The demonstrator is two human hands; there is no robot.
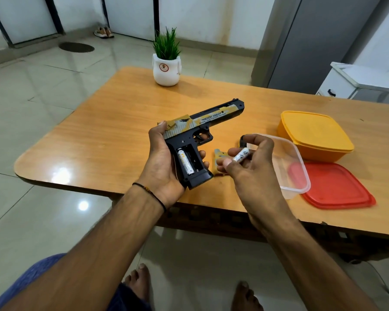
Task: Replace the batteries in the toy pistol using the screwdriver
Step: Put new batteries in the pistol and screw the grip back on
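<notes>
I've got the toy pistol cradled in my left hand, above the near edge of the wooden table. My fingers are wrapped round the grip from behind. The side with the open battery bay is turned up at me so I can see both slots. One seated battery sits in the left slot and the slot next to it is bare.

My right hand pinches a loose battery between thumb and fingertips, just beside the grip but not touching the gun. My guess is it goes in the bare slot, though it could equally be a dead one coming out.

The yellow bay cover lies on the table between my hands, close by for refitting. The clear tub stands open by my right hand with its red lid beside it, probably for the spares. A dark bit behind my index finger might be the screwdriver, but I can't tell.
</notes>
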